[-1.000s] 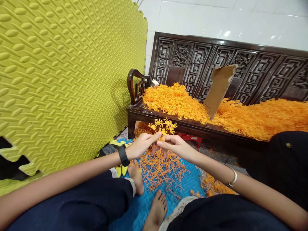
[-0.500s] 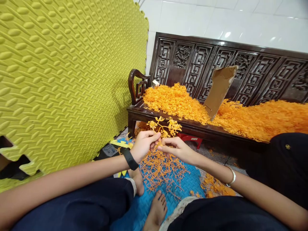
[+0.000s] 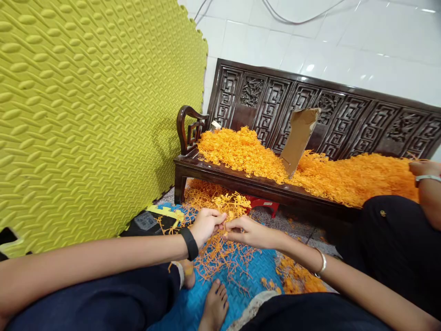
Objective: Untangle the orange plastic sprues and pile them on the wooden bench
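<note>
Over the floor, in front of the bench, my left hand (image 3: 208, 225) pinches an orange plastic flower sprig (image 3: 229, 202) between thumb and fingers. The sprig's branching, flower-like heads point away from me. My right hand (image 3: 246, 231) meets the left at the sprig's lower end, with thumb and forefinger closing on it; the exact spot they grip is too small to make out. Beneath both hands, a tangle of thin orange plastic stems (image 3: 220, 257) lies on a blue foam mat (image 3: 193, 303).
A dark carved wooden bench (image 3: 213, 168) carries heaps of orange plastic pieces (image 3: 241, 147), split by an upright cardboard piece (image 3: 299, 140). Yellow foam mat (image 3: 86, 115) stands along the left. A red stool (image 3: 263, 204) sits under the bench. Another person's hand (image 3: 425, 169) reaches in at right.
My hands have come lower, away from the bench edge, still together at a sprig. The view has shifted slightly. Another person's hand has appeared by the heap at right.
</note>
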A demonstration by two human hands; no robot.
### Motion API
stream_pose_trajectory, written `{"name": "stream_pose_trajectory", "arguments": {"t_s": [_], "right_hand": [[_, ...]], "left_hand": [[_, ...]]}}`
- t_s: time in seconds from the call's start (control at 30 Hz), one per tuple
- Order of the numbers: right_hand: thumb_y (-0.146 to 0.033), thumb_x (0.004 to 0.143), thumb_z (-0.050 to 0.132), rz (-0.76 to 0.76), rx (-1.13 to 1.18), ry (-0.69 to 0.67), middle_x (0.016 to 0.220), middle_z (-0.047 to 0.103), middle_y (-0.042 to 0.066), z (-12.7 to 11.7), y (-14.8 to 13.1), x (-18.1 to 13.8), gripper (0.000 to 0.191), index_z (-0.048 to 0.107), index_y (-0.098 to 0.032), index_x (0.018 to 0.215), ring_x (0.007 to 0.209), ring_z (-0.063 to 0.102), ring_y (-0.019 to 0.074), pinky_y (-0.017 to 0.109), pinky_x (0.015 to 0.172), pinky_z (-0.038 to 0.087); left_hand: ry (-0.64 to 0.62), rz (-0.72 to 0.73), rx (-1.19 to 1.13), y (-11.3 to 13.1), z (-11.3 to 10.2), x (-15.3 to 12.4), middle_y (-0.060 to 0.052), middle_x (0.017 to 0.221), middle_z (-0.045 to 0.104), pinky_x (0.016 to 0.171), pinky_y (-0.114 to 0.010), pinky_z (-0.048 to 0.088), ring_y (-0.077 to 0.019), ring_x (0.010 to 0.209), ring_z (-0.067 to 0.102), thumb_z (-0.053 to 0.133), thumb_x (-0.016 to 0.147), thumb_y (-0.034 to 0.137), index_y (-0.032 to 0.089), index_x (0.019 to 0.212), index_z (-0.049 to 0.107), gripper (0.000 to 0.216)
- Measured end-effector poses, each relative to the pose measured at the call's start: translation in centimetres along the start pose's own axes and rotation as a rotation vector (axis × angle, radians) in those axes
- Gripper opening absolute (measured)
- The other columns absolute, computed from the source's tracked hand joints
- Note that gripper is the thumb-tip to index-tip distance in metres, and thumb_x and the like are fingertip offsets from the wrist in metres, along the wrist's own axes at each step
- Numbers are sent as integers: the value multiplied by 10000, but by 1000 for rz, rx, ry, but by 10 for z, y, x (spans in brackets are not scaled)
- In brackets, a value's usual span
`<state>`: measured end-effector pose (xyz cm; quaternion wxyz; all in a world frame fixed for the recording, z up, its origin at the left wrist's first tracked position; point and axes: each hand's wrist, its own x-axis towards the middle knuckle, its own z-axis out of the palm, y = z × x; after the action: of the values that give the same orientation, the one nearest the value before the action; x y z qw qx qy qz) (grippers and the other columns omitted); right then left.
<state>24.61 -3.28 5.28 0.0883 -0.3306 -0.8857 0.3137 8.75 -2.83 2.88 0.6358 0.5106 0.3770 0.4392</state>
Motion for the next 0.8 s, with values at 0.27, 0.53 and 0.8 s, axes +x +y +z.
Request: {"name": "stream_pose_trajectory", "arguments": {"t_s": [0.27, 0.53, 0.8], "right_hand": [[-278, 850, 462, 23, -64, 29, 535, 292, -62, 2, 5, -17, 276, 453, -148, 607, 489, 250, 55, 190, 472, 223], [-204, 742, 559, -80, -47, -500, 531, 520, -39, 61, -3, -28, 138, 629, -160, 632, 470, 412, 75, 190, 447, 295], [-75, 650, 613, 564, 559, -71, 418, 511, -46, 67, 50, -4, 173, 530, -115, 504, 383, 463, 63, 181, 452, 387]], "left_hand": [[-9, -52, -67, -12, 20, 0, 46, 348, 370, 374, -220, 175, -53, 333, 261, 727, 576, 437, 158, 388, 461, 429], [232, 278, -177, 44, -24, 21, 62, 500, 402, 407, -176, 235, -25, 392, 268, 681, 650, 429, 150, 589, 506, 336], [122, 239, -104, 29, -28, 13, 31, 516, 468, 394, -188, 250, -32, 377, 342, 699, 621, 417, 106, 602, 563, 340]]}}
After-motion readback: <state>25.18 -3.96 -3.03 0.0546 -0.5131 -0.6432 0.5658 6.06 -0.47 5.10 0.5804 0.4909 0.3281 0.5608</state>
